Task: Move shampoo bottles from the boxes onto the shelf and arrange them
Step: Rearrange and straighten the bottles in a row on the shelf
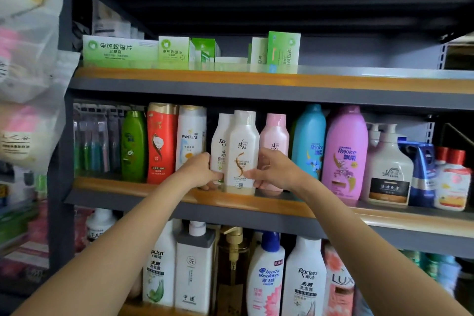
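Observation:
A cream-white shampoo bottle (242, 151) with a gold swirl stands at the front edge of the middle shelf (143, 188). My left hand (198, 170) and my right hand (273, 170) grip its lower sides from either side. Right behind it on the left stands a white Raclen bottle (220, 141), touching my left hand. A pink bottle (275, 133) stands behind my right hand. Along the same shelf are green (133, 145), red (161, 141) and white Pantene (191, 136) bottles on the left, and blue (309, 141) and purple Rejoice (345, 152) bottles on the right.
Green and white cartons (120, 51) line the top shelf. A white pump bottle (388, 169), blue refill pouch (420, 172) and red-capped bottles (452, 177) fill the middle shelf's right end. More bottles (304, 277) crowd the bottom shelf. Plastic-wrapped goods (25, 59) hang at the left.

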